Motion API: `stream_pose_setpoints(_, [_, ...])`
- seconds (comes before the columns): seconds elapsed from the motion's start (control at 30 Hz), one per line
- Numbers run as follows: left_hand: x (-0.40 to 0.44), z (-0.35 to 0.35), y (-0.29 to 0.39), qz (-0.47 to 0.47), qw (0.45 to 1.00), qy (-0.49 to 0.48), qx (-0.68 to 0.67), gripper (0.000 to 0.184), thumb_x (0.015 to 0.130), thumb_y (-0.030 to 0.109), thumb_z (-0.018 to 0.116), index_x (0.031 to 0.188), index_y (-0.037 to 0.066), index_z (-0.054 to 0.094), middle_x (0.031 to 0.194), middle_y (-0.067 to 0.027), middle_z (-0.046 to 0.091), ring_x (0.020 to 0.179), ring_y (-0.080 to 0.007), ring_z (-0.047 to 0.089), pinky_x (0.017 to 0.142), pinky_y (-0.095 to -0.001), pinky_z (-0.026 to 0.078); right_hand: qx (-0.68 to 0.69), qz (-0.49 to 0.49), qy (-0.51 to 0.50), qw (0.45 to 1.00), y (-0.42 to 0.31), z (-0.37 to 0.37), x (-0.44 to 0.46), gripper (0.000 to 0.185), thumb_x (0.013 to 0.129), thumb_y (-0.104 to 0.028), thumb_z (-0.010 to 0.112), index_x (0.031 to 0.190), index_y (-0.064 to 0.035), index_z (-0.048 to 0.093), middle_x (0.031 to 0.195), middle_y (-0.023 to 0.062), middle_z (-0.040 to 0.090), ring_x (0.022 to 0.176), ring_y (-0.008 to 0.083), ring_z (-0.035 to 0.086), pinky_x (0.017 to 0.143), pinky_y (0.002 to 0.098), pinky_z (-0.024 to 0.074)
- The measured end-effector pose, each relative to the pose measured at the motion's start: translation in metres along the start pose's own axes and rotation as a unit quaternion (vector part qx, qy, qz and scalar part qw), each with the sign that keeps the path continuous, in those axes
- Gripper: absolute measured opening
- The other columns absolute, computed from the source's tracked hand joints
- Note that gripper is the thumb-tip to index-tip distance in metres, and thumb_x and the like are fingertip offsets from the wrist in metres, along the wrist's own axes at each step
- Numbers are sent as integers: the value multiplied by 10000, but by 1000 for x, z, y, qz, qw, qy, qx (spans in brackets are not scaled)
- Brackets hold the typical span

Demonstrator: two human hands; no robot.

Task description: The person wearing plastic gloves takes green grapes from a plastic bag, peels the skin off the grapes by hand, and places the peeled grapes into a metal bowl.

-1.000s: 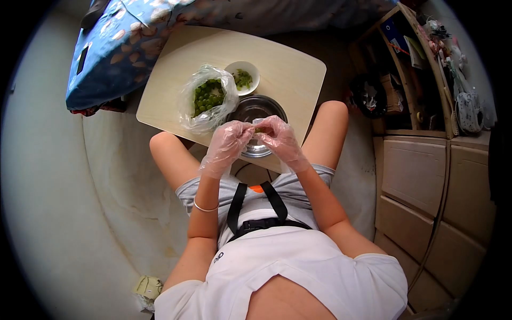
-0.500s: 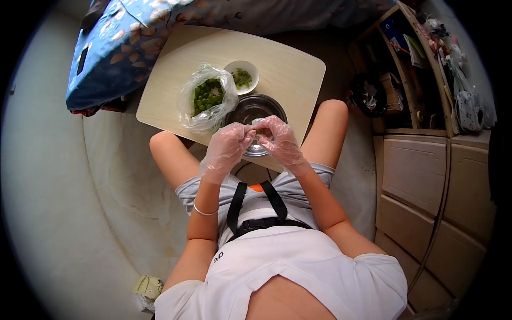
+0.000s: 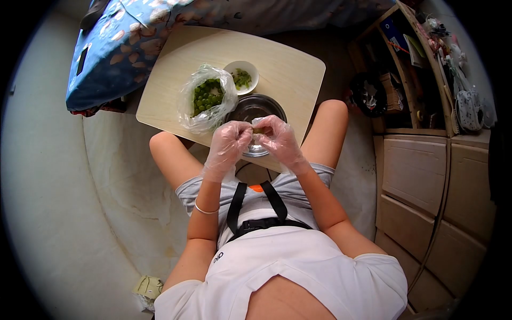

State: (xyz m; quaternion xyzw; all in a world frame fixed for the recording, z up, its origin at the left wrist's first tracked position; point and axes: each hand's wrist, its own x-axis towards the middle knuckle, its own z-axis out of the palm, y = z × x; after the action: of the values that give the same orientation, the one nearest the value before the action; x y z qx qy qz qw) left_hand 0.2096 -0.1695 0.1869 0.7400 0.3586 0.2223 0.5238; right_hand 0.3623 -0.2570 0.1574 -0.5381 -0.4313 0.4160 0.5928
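Note:
Both of my hands wear thin clear plastic gloves and meet above the near side of a metal bowl (image 3: pixel 246 106). My left hand (image 3: pixel 229 140) is closed in a pinch, its fingertips against a small pale green grape (image 3: pixel 258 130). On the other side, my right hand (image 3: pixel 280 140) pinches the same grape; the fingers mostly cover it. Behind the left hand stands an open clear plastic bag (image 3: pixel 228 85) full of green grapes (image 3: pixel 207 97). A white bowl (image 3: pixel 254 72) with green scraps like grape skins (image 3: pixel 241 78) sits beside the bag.
Everything stands on a small pale low table (image 3: pixel 288 58) between my knees. A bed with a blue flowered cover (image 3: pixel 114 58) lies at the back left. To the right are a wooden shelf (image 3: pixel 409 101) and drawers (image 3: pixel 413 168). A small box (image 3: pixel 148 288) rests on the floor.
My left hand has turned slightly and shifted a little to the right. The fingertips of both hands have moved slightly around the grape. The bowls and the bag stay put.

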Motion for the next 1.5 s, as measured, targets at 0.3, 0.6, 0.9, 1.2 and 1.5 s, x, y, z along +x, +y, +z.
stream_pose_setpoints(0.3, [2, -5, 0, -166, 959, -39, -226, 190, 931, 199, 608, 983, 21, 647, 753, 21, 572, 644, -47, 504, 577, -199, 435, 479, 190, -34, 857, 22, 2, 2, 192, 904, -38, 618, 1093, -20, 585, 1080, 90, 618, 965, 169, 637, 821, 297, 559])
stream_pose_setpoints(0.6, [3, -8, -13, -180, 939, -54, -289, 210, 932, 225, 606, 995, 29, 649, 746, 30, 560, 644, -46, 487, 572, -199, 396, 533, 184, -68, 823, 38, -2, 2, 172, 910, -13, 598, 1081, -29, 597, 1046, 113, 622, 950, 203, 636, 859, 327, 540])
stream_pose_setpoints(0.9, [12, -17, -20, -188, 933, 7, -306, 221, 939, 223, 605, 1027, 26, 658, 779, 17, 588, 652, -49, 499, 576, -199, 393, 533, 218, -39, 817, 45, -14, 4, 191, 912, -22, 602, 1101, 2, 585, 1078, 137, 625, 925, 204, 645, 841, 308, 556])
stream_pose_setpoints(1.2, [114, -40, -7, 136, 978, 82, 134, 202, 850, 161, 685, 1006, 33, 669, 808, -124, 653, 702, -231, 626, 655, -333, 489, 326, 258, -25, 909, 50, -13, -6, 342, 885, -89, 648, 1192, 18, 540, 1164, 119, 567, 1076, 246, 620, 933, 350, 530])
stream_pose_setpoints(1.5, [165, -36, -40, 176, 922, 82, 336, 209, 924, 219, 583, 1001, 46, 671, 891, -173, 651, 839, -343, 626, 744, -424, 485, 349, 253, -32, 902, 62, -18, -17, 329, 938, -99, 546, 1238, 27, 502, 1181, 157, 556, 1046, 269, 634, 930, 362, 533])
